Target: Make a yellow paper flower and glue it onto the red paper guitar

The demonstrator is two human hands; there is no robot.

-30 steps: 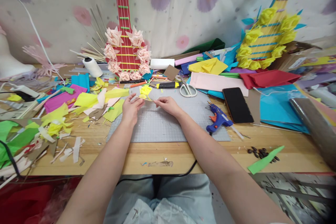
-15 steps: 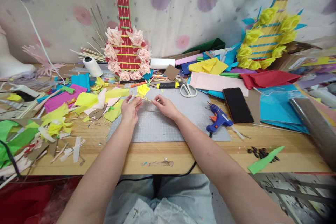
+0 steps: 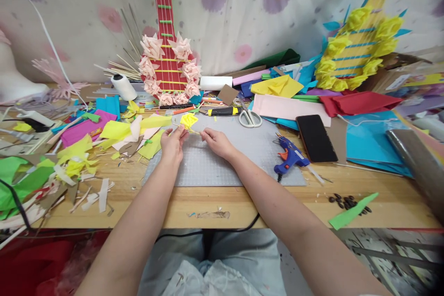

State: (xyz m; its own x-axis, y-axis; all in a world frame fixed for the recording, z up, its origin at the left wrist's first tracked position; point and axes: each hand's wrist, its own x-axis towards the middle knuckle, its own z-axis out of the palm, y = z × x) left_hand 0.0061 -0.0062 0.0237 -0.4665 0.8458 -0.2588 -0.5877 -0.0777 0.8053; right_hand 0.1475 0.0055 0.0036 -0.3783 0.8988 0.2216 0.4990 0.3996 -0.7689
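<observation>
Over the far part of a grey cutting mat [image 3: 222,166], both my hands hold a small yellow paper flower [image 3: 188,120] on a thin stick. My left hand [image 3: 172,144] pinches the stick just under the yellow paper. My right hand [image 3: 217,142] pinches the other end of the stick, a little to the right. The fingers of both hands are closed round it. The stick lies nearly level between the two hands, just above the mat.
Scissors [image 3: 248,118], a blue glue gun [image 3: 288,157] and a black phone [image 3: 316,137] lie right of the hands. Coloured paper scraps [image 3: 114,132] pile up at left. A red paper guitar [image 3: 168,67] and a yellow-flowered one [image 3: 359,51] lean against the back wall.
Both hands have drawn slightly closer together, and the yellow flower has turned a little between the fingers. The view has shifted down a touch.
</observation>
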